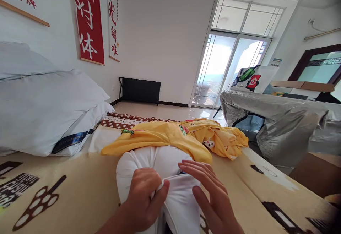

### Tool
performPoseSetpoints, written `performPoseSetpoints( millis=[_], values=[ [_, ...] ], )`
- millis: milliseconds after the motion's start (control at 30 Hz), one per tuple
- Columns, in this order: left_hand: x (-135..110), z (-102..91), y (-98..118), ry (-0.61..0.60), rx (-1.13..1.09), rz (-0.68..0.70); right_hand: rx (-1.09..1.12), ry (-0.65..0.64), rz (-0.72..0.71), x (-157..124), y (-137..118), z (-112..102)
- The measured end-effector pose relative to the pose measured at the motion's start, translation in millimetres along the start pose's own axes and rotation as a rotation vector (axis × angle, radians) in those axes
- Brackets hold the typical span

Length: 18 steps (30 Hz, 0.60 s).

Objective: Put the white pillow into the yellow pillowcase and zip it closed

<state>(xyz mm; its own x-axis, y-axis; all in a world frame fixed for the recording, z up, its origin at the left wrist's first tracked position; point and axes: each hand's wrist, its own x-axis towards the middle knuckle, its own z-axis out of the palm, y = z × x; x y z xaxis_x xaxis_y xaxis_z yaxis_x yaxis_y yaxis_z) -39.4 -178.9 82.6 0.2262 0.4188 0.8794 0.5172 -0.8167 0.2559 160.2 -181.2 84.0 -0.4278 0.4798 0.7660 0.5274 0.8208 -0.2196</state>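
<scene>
A white pillow (182,195) lies in front of me, bunched and folded. My left hand (148,195) is closed on a pinch of its white fabric near the middle. My right hand (210,195) is held over the pillow's right side with its fingers stretched out and the thumb apart; whether the fingertips touch the fabric I cannot tell. A yellow printed cloth (160,133) lies against the pillow's far end, partly over it. More crumpled yellow cloth (226,140) lies just beyond to the right.
Several white pillows (53,109) are stacked at the left on the beige patterned blanket (87,191). A black folded panel (141,90) leans on the back wall. At the right, a table under a silvery cover (279,117) stands above a cardboard box (317,173).
</scene>
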Motion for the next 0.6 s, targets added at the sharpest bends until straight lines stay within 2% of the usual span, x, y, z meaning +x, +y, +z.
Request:
performPoseSetpoints(
  millis=[67, 133, 233, 333, 433, 600],
  values=[
    [-3, 7.9, 9, -0.015, 0.040, 0.112, 0.126, -0.177, 0.085, 12, 23, -3],
    [-5, 16.9, 14, 0.045, 0.059, 0.214, 0.212, -0.385, 0.138, 19, 34, -1],
    [-7, 28.7, 15, 0.108, 0.059, 0.334, 0.263, -0.619, 0.179, 23, 35, 4],
    [-7, 35.1, 15, 0.036, 0.029, 0.408, 0.283, -0.773, 0.153, 26, 36, 11],
    [-5, 38.1, 17, -0.046, -0.088, 0.417, 0.192, -0.926, 0.115, 34, 40, 25],
    [-22, 48.8, 16, -0.207, -0.376, 0.282, -0.086, -1.304, 0.063, 59, 44, 63]
  ],
)
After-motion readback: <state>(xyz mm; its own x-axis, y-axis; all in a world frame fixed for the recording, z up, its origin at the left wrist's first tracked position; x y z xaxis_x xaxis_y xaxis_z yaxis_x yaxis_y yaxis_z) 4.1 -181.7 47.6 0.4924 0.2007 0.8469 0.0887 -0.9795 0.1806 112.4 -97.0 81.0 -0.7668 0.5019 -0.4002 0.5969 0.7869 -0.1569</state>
